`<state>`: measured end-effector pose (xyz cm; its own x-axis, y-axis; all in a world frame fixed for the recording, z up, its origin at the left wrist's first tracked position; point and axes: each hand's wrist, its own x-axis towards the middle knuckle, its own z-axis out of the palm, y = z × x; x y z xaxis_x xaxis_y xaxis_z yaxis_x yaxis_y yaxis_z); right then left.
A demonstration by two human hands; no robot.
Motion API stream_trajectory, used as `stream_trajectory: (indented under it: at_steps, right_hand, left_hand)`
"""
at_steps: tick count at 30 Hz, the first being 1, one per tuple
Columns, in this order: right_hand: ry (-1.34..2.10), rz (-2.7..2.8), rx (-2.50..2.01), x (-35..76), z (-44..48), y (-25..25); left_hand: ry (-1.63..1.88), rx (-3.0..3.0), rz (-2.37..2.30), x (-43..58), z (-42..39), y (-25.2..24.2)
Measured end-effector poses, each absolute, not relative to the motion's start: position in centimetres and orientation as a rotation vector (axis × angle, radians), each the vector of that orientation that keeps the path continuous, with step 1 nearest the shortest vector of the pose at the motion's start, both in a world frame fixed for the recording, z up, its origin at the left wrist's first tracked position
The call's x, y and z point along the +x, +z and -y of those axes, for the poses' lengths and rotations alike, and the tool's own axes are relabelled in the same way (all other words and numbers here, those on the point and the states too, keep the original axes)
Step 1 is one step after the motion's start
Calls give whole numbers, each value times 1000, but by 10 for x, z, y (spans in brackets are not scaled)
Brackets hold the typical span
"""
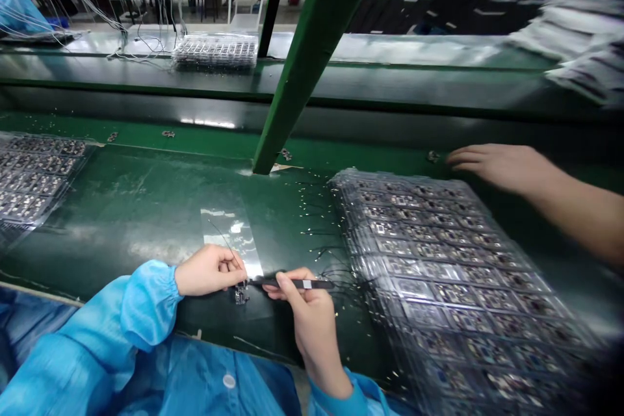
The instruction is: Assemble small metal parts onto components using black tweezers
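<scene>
My left hand [207, 270] is pinched shut on a small dark electronic part [240, 292] with a thin black wire [221, 237] curling up from it, held low over the green work surface [141, 208]. My right hand [305, 312] is closed on black tweezers [292, 283], whose tip points left and meets the part. Both arms wear blue sleeves. Under the part lies a strip of clear tape [234, 234].
A stack of clear trays [453, 286] filled with small parts sits to my right, thin wires [331, 253] spilling beside it. Another person's hand [502, 166] rests beyond the stack. More trays [34, 175] lie far left. A slanted green post [312, 52] rises mid-table.
</scene>
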<state>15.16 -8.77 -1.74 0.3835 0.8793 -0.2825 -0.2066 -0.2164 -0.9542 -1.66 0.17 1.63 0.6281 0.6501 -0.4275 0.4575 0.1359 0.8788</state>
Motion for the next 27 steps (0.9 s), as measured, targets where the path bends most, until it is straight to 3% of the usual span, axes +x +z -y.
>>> stream_trajectory:
  at_steps: [27]
  right_hand:
    - [1134,732,-1475,148,87,-10]
  left_hand:
    - [141,1617,-977,-15,-1,16]
